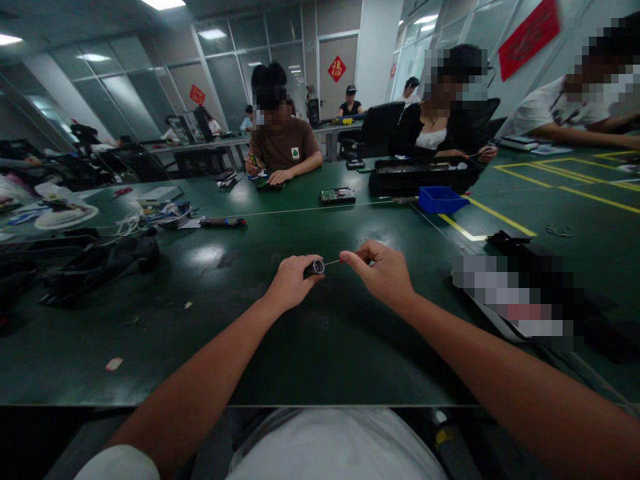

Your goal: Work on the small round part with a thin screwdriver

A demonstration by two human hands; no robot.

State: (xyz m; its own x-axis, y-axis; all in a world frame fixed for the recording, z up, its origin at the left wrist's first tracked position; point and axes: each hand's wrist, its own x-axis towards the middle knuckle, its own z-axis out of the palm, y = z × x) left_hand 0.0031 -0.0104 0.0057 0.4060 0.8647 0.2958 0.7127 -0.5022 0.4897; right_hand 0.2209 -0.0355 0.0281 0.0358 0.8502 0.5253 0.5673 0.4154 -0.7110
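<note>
My left hand [293,280] is closed around a small flashlight-like black cylinder [317,267], whose round metallic end faces me. A thin, straight, light-coloured rod [333,263] runs between this end and the fingers of my right hand [383,270]. The right thumb and forefinger pinch the rod's other end, which is hidden by the fingertips. Its left tip reaches the rim of the cylinder; whether it goes inside, I cannot tell. Both hands are held above the dark green table [320,353], near its front edge.
A blue bin [442,199] and a hard drive [338,195] stand beyond my hands. Black bags [107,263] lie left, near a dark pen-like tool [223,222]. A partly blurred package [515,300] lies right. Across the table sit several co-workers, one in a brown shirt [285,147].
</note>
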